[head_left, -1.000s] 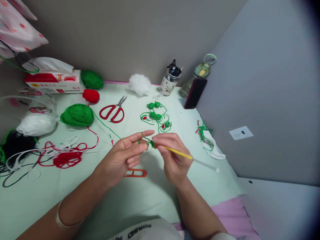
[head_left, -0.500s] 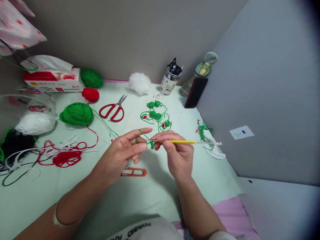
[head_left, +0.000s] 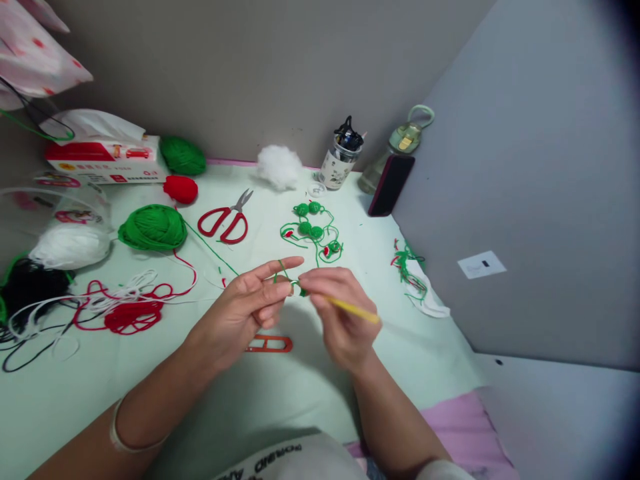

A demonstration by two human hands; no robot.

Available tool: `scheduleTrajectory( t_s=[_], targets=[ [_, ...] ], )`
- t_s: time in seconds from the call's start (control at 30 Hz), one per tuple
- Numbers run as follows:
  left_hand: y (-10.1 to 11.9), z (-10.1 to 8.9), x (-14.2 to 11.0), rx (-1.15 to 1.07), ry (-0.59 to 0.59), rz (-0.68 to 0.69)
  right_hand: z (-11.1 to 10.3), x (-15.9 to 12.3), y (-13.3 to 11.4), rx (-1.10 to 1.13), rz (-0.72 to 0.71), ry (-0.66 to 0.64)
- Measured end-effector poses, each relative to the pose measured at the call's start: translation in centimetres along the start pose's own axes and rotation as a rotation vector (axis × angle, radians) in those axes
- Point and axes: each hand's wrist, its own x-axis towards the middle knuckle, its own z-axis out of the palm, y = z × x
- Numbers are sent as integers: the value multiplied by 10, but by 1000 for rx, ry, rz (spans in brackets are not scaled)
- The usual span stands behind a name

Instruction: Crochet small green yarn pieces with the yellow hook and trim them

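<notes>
Thumb and fingers of my left hand (head_left: 257,293) pinch a small green crochet piece (head_left: 302,291), and green yarn loops over the raised index finger. My right hand (head_left: 345,313) grips a crochet hook with a yellow handle (head_left: 353,309), its tip at the small piece and hidden by the fingers. From the left hand the yarn runs back to a green yarn ball (head_left: 153,227). Beyond the hands lie several green crocheted balls (head_left: 311,230) with loose tails. Below the left hand rests an orange thread snipper (head_left: 273,343), partly covered.
Red-handled scissors (head_left: 225,219) lie behind the left hand. White stuffing (head_left: 280,167), a pen cup (head_left: 341,163), a bottle (head_left: 400,143) and a phone (head_left: 391,185) stand along the back. Tangled red yarn (head_left: 134,316) spreads at left; yarn scraps (head_left: 410,267) lie at right.
My right hand has turned, and the hook's yellow handle now slants down to the right instead of lying level. My left hand stays nearly in place.
</notes>
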Motion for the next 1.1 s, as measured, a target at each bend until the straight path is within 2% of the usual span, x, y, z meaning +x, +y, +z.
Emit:
scheduleTrajectory(
  t_s=[0.13,0.23,0.3,0.43,0.6,0.67,0.77,0.8,0.87,0.93,1.1],
  targets=[
    [1,1,-3,140,54,92,0,11,5,492,415,73],
    [1,-1,-5,285,118,134,2,14,6,619,559,88],
    [2,-5,-5,338,125,151,2,13,5,590,540,110],
    [6,-8,-4,351,85,173,-3,12,2,471,372,133],
    [3,-1,-5,323,84,142,-6,13,2,529,378,52],
    [-1,2,-6,303,105,146,-3,9,2,318,254,19],
    [-7,4,-6,244,113,151,3,-2,0,-169,-20,-20],
    [-8,4,-6,217,100,140,5,-4,-1,-269,-92,-21],
    [-7,4,-5,159,56,93,6,-6,-2,-298,-163,3],
    [-5,3,-3,110,17,48,6,-4,-1,-163,-113,45],
    [4,-5,0,32,-2,27,-2,9,3,273,180,145]
  ],
)
